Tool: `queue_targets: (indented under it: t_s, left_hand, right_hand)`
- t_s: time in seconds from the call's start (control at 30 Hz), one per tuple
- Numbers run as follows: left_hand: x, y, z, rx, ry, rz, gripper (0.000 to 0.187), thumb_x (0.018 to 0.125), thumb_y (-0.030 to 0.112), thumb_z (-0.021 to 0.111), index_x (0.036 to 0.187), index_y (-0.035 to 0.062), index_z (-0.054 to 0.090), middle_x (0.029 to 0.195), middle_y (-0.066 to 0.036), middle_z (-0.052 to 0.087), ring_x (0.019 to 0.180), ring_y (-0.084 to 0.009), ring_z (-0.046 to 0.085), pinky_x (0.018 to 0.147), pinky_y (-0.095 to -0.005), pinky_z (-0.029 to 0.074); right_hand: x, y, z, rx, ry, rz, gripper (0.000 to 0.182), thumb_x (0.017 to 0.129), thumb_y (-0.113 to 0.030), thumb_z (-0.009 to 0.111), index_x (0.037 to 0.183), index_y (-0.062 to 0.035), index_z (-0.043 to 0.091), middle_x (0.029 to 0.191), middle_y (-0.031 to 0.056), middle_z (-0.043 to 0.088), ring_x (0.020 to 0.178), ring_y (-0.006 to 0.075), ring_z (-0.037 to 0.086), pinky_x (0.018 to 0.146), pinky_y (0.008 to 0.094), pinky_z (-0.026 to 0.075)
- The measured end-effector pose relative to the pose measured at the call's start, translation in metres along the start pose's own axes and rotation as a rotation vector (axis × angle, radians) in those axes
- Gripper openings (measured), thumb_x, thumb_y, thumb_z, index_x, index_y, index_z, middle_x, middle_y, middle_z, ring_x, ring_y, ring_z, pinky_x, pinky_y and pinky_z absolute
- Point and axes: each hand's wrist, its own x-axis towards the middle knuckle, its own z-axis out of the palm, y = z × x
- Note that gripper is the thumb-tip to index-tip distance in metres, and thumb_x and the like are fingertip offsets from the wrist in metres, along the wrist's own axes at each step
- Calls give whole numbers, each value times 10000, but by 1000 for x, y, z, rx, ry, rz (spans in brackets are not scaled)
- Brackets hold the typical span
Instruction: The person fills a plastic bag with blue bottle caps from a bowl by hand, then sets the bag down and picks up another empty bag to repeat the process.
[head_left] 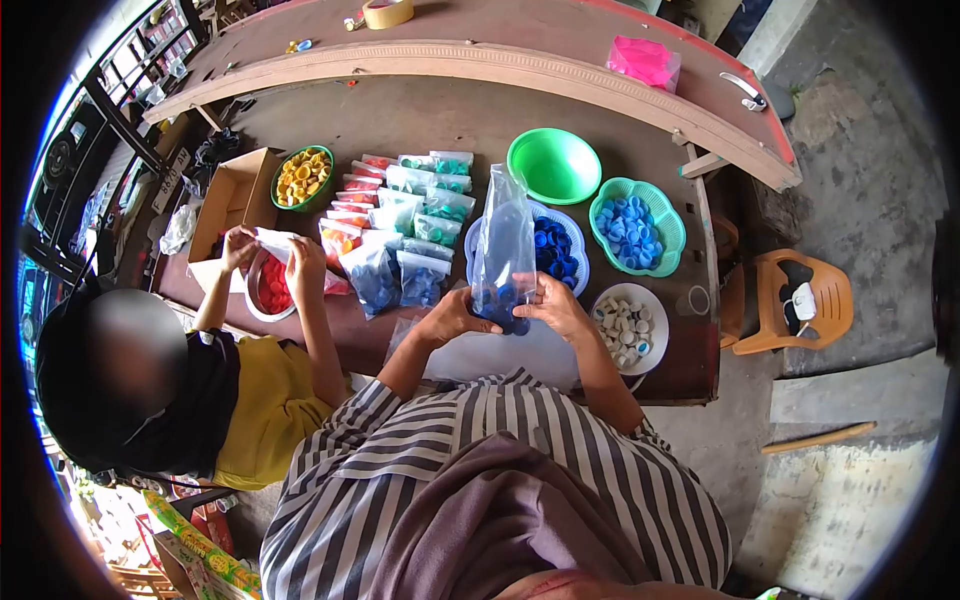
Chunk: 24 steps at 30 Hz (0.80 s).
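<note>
A clear plastic bag (503, 235) with dark blue caps at its bottom stands upright between my hands. My left hand (456, 318) pinches the bag's lower left side, and my right hand (553, 304) grips its lower right side. Behind the bag is a basket (474, 240) of dark blue caps (556, 252). To the left lie rows of filled bags (397, 215) with red, green and blue caps. A white bowl (660, 345) of white caps (622, 330) is right of my right hand.
At left, a co-worker (270, 400) holds a small bag over a bowl of red caps (272, 285). A cardboard box (232, 200), yellow caps (303, 177), an empty green bowl (553, 165) and a basket of light blue caps (628, 230) surround the bags. An orange chair (830, 300) is at right.
</note>
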Motion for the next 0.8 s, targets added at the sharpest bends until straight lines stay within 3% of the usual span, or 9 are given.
queue_targets:
  t_s: [0.23,0.3,0.4,0.43,0.67,0.8]
  left_hand:
    - [6,-11,-5,110,-14,-70,511,707,37,811,1160,-37,585,1050,-63,657,953,-128,584,841,-284,472]
    - [6,-10,-3,84,-93,65,472,753,97,795,1163,-21,594,1008,-37,650,887,-107,577,780,-266,466]
    - [3,-3,7,-34,-5,-70,406,808,155,761,1154,5,613,950,-6,627,799,-80,544,704,-242,436]
    - [3,-6,6,-20,-18,-79,485,826,243,752,1203,-9,582,969,-48,656,886,-120,588,781,-264,474]
    - [4,-34,-9,93,-42,-181,397,827,158,737,1171,12,604,963,-36,658,860,-109,598,758,-268,483]
    - [-5,-32,-19,148,-80,-124,379,802,135,744,1129,-12,624,961,-45,676,870,-119,607,780,-289,493]
  right_hand:
    - [-9,-4,-4,199,16,11,596,762,19,739,1305,-22,496,1183,76,590,1044,152,586,882,290,500]
    - [-9,1,-8,146,36,12,572,775,12,730,1298,-19,502,1186,78,591,1042,149,585,888,287,494]
    - [-10,10,-11,89,27,24,534,794,-5,720,1286,-13,513,1177,79,597,1035,142,584,903,285,480]
    - [-11,11,-11,85,-1,35,520,801,-14,719,1280,-9,518,1165,80,603,1030,139,585,913,287,473]
    - [-16,17,0,154,104,79,411,881,-115,669,1255,-15,532,1103,55,629,1024,130,588,907,274,461]
    - [-10,46,-1,141,145,54,230,918,-134,623,1110,-15,584,1057,67,633,962,152,627,824,264,502]
